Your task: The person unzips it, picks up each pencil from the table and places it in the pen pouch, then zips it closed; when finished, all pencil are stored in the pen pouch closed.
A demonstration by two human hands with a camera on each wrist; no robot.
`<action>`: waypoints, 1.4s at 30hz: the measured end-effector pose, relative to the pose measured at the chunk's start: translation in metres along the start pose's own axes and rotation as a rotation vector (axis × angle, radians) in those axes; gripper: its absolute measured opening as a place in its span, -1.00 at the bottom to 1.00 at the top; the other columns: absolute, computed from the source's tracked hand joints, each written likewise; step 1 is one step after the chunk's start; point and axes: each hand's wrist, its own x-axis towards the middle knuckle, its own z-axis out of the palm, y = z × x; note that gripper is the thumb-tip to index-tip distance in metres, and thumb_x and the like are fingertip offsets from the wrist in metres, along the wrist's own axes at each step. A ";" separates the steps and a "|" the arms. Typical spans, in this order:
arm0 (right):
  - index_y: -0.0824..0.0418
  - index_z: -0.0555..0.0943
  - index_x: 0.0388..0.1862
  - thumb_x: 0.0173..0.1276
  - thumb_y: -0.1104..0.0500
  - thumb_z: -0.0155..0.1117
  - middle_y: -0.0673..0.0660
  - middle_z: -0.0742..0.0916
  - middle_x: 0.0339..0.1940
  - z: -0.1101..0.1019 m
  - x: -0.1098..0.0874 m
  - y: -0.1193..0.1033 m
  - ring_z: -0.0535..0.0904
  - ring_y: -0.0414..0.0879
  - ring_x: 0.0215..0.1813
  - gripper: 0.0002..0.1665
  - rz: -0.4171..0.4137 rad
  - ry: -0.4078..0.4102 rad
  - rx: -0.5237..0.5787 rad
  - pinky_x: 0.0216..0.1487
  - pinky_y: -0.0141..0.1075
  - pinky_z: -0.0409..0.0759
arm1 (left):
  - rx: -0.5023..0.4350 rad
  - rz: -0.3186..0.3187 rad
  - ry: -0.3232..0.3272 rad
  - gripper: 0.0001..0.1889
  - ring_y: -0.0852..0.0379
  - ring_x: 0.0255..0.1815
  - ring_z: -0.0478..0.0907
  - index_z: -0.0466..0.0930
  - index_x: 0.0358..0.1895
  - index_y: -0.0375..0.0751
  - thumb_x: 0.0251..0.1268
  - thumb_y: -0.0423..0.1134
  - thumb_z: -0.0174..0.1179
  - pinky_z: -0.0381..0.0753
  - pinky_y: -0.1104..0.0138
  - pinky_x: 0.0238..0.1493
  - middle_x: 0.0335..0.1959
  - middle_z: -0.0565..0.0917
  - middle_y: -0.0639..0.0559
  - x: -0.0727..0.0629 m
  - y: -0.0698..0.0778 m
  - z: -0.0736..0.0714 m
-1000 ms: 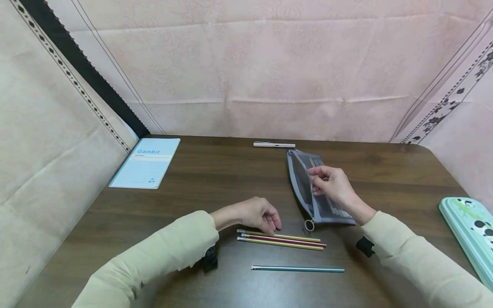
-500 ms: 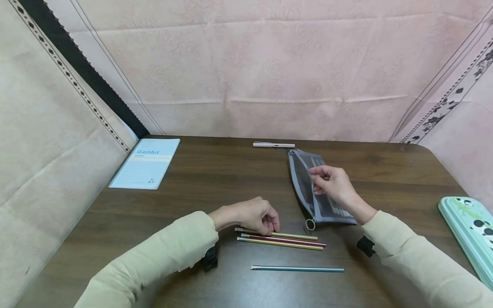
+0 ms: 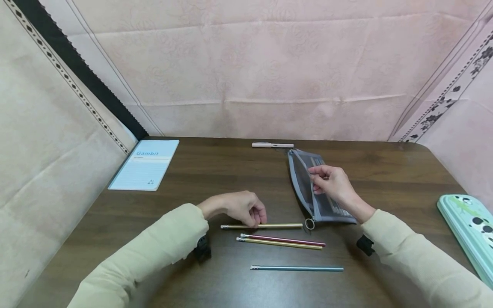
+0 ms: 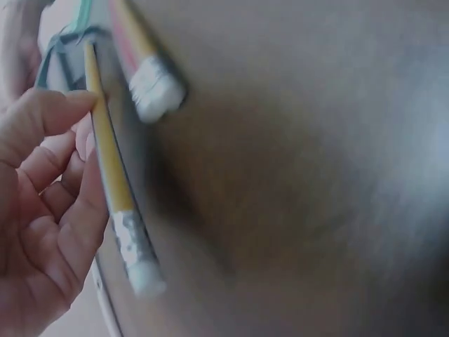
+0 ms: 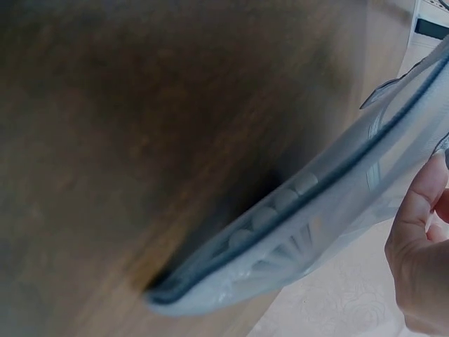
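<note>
Between thumb and fingers, my left hand (image 3: 245,208) pinches a yellow pencil (image 3: 283,226) with a white eraser, close above the table; the left wrist view shows the grip on its shaft (image 4: 114,165). Just in front lie a red pencil (image 3: 285,239) and a second yellow pencil (image 3: 279,243), side by side. Nearer still is a blue pencil (image 3: 296,268). My right hand (image 3: 332,185) pinches the edge of a grey mesh pencil case (image 3: 302,184), whose zipped mouth gapes toward the left. In the right wrist view, the mesh pouch (image 5: 280,232) hangs from the fingers, pale shapes showing through it.
A white pen (image 3: 272,145) lies at the table's back edge, behind the pouch. The light blue notebook (image 3: 144,164) is at the back left. A mint green case with cartoon pictures (image 3: 467,231) occupies the right edge. Patterned cloth (image 3: 269,72) hangs behind the table.
My left hand has taken up the far yellow pencil and moved it left and away from the red and other yellow pencils. The right hand keeps its hold on the pouch.
</note>
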 end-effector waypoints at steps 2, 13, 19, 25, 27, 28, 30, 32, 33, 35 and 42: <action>0.51 0.49 0.07 0.34 0.39 0.11 0.27 0.62 -0.40 0.000 0.000 -0.001 0.56 -0.26 -0.55 -0.66 -0.004 0.000 0.001 -0.45 -0.40 0.66 | -0.095 -0.034 -0.010 -0.83 0.27 -0.40 0.52 0.62 -0.25 -0.24 0.08 -0.50 0.21 0.58 0.47 -0.37 -0.39 0.63 -0.03 -0.004 -0.001 -0.008; 0.51 0.49 0.08 0.35 0.38 0.10 0.30 0.63 -0.34 0.002 0.000 -0.003 0.56 -0.27 -0.53 -0.66 -0.015 -0.017 -0.002 -0.44 -0.41 0.66 | -0.735 -0.175 0.221 -0.69 0.11 -0.20 0.64 0.46 0.09 -0.41 0.29 -0.43 0.11 0.68 0.36 -0.20 -0.10 0.66 -0.23 0.036 0.000 -0.014; 0.50 0.49 0.07 0.36 0.38 0.09 0.37 0.63 -0.28 0.005 0.000 -0.005 0.57 -0.25 -0.52 -0.67 -0.014 -0.018 -0.015 -0.42 -0.40 0.67 | -0.985 -0.200 0.361 -0.63 -0.02 -0.01 0.62 0.40 0.20 -0.41 0.34 -0.43 0.07 0.60 0.25 0.06 0.08 0.56 -0.33 0.068 0.014 -0.007; 0.47 0.49 0.08 0.36 0.37 0.10 0.40 0.63 -0.22 0.007 0.001 -0.005 0.58 -0.23 -0.50 -0.67 0.004 -0.024 -0.018 -0.41 -0.39 0.67 | -1.075 -0.222 0.500 -0.58 -0.09 0.10 0.55 0.35 0.23 -0.45 0.32 -0.46 0.08 0.54 0.24 0.13 0.09 0.54 -0.32 0.089 0.029 -0.001; 0.47 0.49 0.08 0.36 0.37 0.10 0.41 0.63 -0.20 0.007 0.001 -0.005 0.58 -0.23 -0.50 -0.67 0.005 -0.029 -0.015 -0.40 -0.39 0.68 | -1.078 -0.229 0.553 -0.59 -0.08 0.04 0.58 0.37 0.21 -0.46 0.30 -0.47 0.11 0.58 0.27 0.08 0.04 0.57 -0.31 0.094 0.032 0.001; 0.47 0.50 0.08 0.36 0.37 0.10 0.41 0.63 -0.20 0.008 0.000 -0.005 0.58 -0.23 -0.50 -0.67 0.007 -0.030 -0.012 -0.40 -0.39 0.68 | -1.077 -0.232 0.580 -0.59 -0.07 0.01 0.60 0.38 0.19 -0.46 0.28 -0.47 0.12 0.60 0.28 0.04 0.00 0.58 -0.30 0.097 0.033 0.003; 0.48 0.49 0.08 0.36 0.37 0.10 0.40 0.63 -0.21 0.008 0.000 -0.004 0.58 -0.23 -0.50 -0.67 0.005 -0.035 -0.010 -0.41 -0.39 0.68 | -1.075 -0.241 0.625 -0.60 -0.04 -0.06 0.63 0.40 0.17 -0.45 0.26 -0.48 0.14 0.64 0.31 -0.03 -0.06 0.61 -0.26 0.101 0.036 0.005; 0.47 0.49 0.08 0.36 0.38 0.10 0.39 0.64 -0.21 0.008 0.001 -0.004 0.58 -0.23 -0.50 -0.67 0.007 -0.035 -0.010 -0.41 -0.39 0.68 | -1.069 -0.251 0.659 -0.61 -0.01 -0.13 0.65 0.42 0.15 -0.43 0.25 -0.48 0.16 0.66 0.34 -0.10 -0.12 0.63 -0.23 0.104 0.038 0.007; 0.48 0.49 0.08 0.36 0.38 0.09 0.38 0.64 -0.21 0.008 0.001 -0.004 0.58 -0.23 -0.50 -0.66 0.005 -0.038 -0.010 -0.40 -0.39 0.68 | -1.069 -0.250 0.669 -0.61 -0.01 -0.14 0.65 0.41 0.15 -0.42 0.25 -0.48 0.16 0.66 0.35 -0.11 -0.12 0.63 -0.22 0.105 0.040 0.008; 0.48 0.48 0.09 0.36 0.38 0.08 0.38 0.64 -0.20 0.008 0.001 -0.004 0.59 -0.23 -0.49 -0.66 0.006 -0.042 -0.007 -0.40 -0.38 0.68 | -1.063 -0.246 0.684 -0.61 0.01 -0.14 0.65 0.41 0.15 -0.42 0.25 -0.48 0.15 0.67 0.36 -0.13 -0.12 0.64 -0.22 0.107 0.043 0.009; 0.47 0.49 0.08 0.36 0.37 0.09 0.40 0.64 -0.19 0.008 0.002 -0.006 0.59 -0.23 -0.50 -0.67 -0.001 -0.044 -0.012 -0.40 -0.38 0.68 | -1.038 -0.199 0.686 -0.56 -0.07 0.02 0.60 0.35 0.23 -0.43 0.28 -0.49 0.11 0.64 0.32 -0.05 0.09 0.56 -0.26 0.101 0.046 0.010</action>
